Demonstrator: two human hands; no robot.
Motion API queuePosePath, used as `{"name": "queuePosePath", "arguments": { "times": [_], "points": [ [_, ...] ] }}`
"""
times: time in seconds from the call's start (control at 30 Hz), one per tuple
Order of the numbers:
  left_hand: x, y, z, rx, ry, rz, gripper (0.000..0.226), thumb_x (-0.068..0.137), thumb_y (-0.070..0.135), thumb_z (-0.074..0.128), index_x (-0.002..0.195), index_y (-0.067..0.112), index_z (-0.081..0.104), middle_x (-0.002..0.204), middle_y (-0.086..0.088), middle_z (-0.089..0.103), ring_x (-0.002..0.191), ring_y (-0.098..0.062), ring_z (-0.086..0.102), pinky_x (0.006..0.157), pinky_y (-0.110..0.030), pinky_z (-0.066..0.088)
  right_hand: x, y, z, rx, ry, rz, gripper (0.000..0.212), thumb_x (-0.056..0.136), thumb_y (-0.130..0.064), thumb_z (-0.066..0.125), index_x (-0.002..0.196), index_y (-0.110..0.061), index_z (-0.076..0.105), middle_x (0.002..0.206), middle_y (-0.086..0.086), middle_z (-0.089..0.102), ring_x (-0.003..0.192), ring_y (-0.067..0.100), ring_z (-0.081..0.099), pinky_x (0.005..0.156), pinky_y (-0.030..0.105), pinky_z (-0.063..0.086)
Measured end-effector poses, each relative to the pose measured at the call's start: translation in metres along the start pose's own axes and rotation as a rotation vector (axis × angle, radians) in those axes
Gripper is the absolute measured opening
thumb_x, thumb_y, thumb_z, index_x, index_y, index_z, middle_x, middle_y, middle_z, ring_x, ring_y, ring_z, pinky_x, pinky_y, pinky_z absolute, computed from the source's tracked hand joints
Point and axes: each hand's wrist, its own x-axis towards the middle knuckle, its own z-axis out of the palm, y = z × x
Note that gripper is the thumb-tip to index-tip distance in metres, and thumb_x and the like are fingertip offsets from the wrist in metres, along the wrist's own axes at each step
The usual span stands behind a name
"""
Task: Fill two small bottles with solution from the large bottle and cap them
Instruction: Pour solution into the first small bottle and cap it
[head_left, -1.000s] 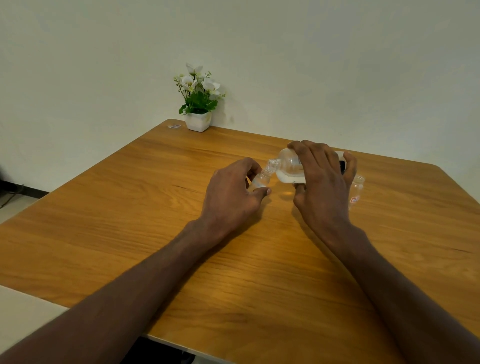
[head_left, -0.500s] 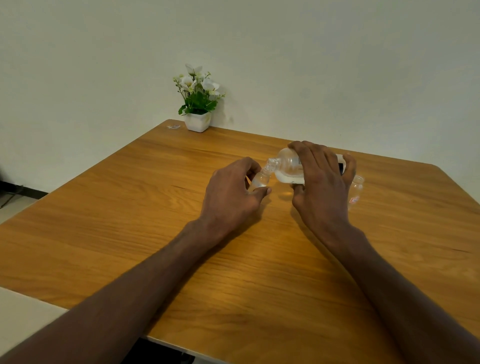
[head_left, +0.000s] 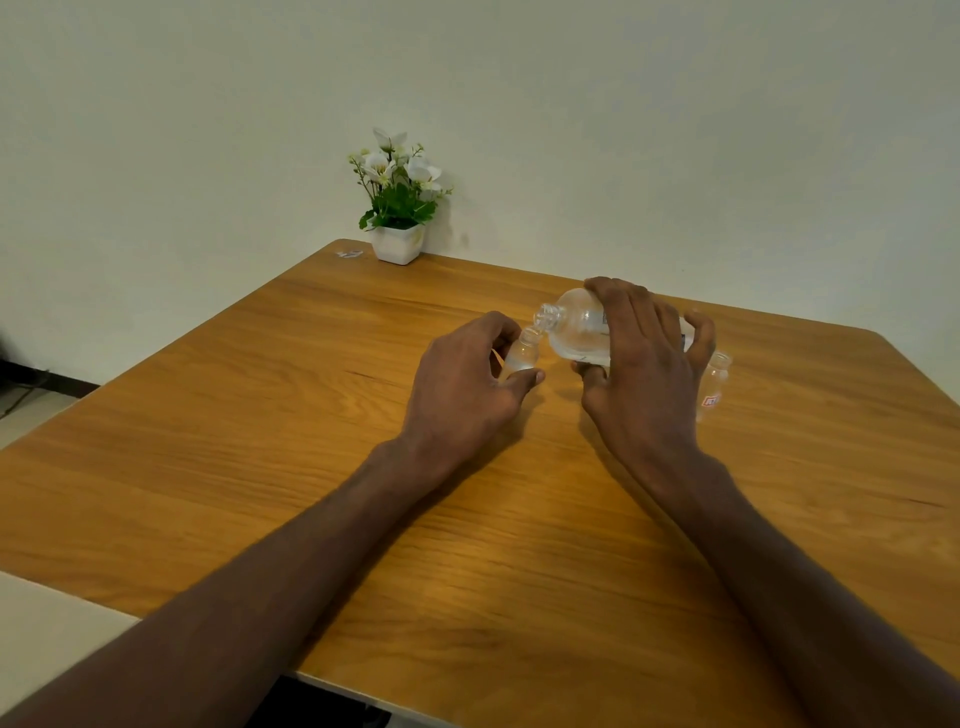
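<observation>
The large bottle (head_left: 576, 332) is lying tilted on its side above the wooden table (head_left: 260, 441), its open mouth sitting just over the small bottle (head_left: 522, 353). The right hand (head_left: 641, 374) is gripping the large bottle from above, while the left hand (head_left: 467, 384) is curling around the small bottle. A second small bottle (head_left: 716, 382) is standing just right of the right hand, and a potted flower (head_left: 397, 208) is sitting at the far edge.

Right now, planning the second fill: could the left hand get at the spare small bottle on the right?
Probably not directly: the left hand holds one small bottle, and the right hand with the large bottle sits between it and the spare bottle.
</observation>
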Motion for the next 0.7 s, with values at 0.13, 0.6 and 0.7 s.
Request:
{"name": "queuePosePath", "arguments": {
  "times": [0.13, 0.6, 0.7],
  "points": [
    [-0.0005, 0.0009, -0.0002, -0.007, 0.015, -0.008, 0.043, 0.081, 0.041, 0.084, 0.116, 0.022, 0.067, 0.102, 0.011, 0.071, 0.084, -0.007, 0.065, 0.073, -0.031, 0.057, -0.0009, -0.003, 0.0004, 0.07, 0.044, 0.025, 0.081, 0.078, -0.022, 0.086, 0.148, -0.024, 0.045, 0.146, -0.001, 0.055, 0.137, 0.023, 0.049, 0.115, 0.052, 0.028],
    [0.0069, -0.0049, -0.0056, -0.081, 0.108, -0.06, 0.041, 0.086, 0.039, 0.081, 0.12, 0.021, 0.066, 0.102, 0.011, 0.071, 0.086, -0.003, 0.067, 0.072, -0.024, 0.056, 0.0011, -0.0053, 0.0076, 0.445, -0.008, 0.232, 0.083, 0.081, -0.035, 0.089, 0.149, -0.019, 0.043, 0.142, 0.0, 0.056, 0.125, 0.018, 0.055, 0.101, 0.05, 0.053],
    [0.0088, -0.0069, -0.0072, -0.086, 0.122, -0.078, 0.044, 0.086, 0.04, 0.08, 0.123, 0.021, 0.066, 0.103, 0.008, 0.072, 0.087, -0.005, 0.068, 0.07, -0.023, 0.055, 0.0026, -0.0048, 0.0078, 0.505, -0.012, 0.258, 0.083, 0.084, -0.032, 0.087, 0.151, -0.018, 0.04, 0.146, 0.0, 0.054, 0.128, 0.017, 0.053, 0.099, 0.04, 0.055]
  ]
}}
